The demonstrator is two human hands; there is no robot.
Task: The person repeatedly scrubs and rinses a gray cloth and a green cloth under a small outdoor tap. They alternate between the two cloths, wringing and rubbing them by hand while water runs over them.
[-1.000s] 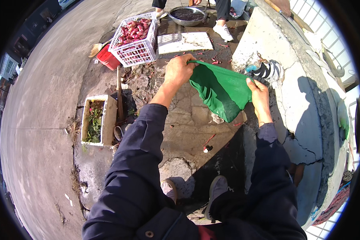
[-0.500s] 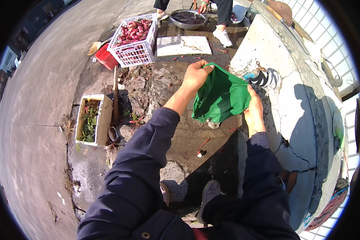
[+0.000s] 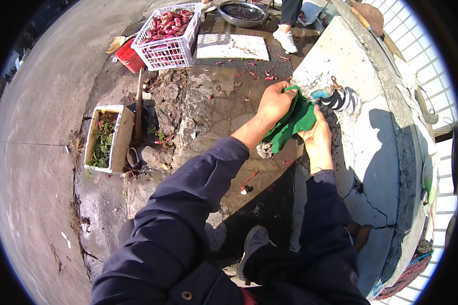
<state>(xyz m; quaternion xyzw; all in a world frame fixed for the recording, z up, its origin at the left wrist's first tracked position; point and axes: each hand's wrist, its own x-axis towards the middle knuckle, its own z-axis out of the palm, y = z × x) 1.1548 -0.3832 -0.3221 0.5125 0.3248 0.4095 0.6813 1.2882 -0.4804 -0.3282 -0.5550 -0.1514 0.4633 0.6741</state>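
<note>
A green cloth (image 3: 296, 122) hangs between my two hands in front of me, bunched and partly folded. My left hand (image 3: 277, 105) pinches its upper left corner, fingers closed. My right hand (image 3: 317, 138) grips the right edge, thumb on top and the other fingers mostly behind the fabric. Just beyond the right hand, a black-and-white striped item (image 3: 343, 99) lies on the pale concrete ledge, with a blue piece (image 3: 319, 94) beside it. Below the cloth, a small greyish lump (image 3: 264, 149) rests on the ground.
A white plastic crate (image 3: 168, 55) of red-purple produce stands far left beside a red bucket (image 3: 131, 57). A white board (image 3: 232, 47) lies near a metal basin (image 3: 242, 13), where another person's leg (image 3: 290, 14) shows. A planter box (image 3: 121, 137) stands left. The concrete ledge (image 3: 376, 173) runs along my right.
The cloth was spread wide and is now gathered smaller, my hands closer together. My left hand has moved right. The other person's hand at the basin has left the view.
</note>
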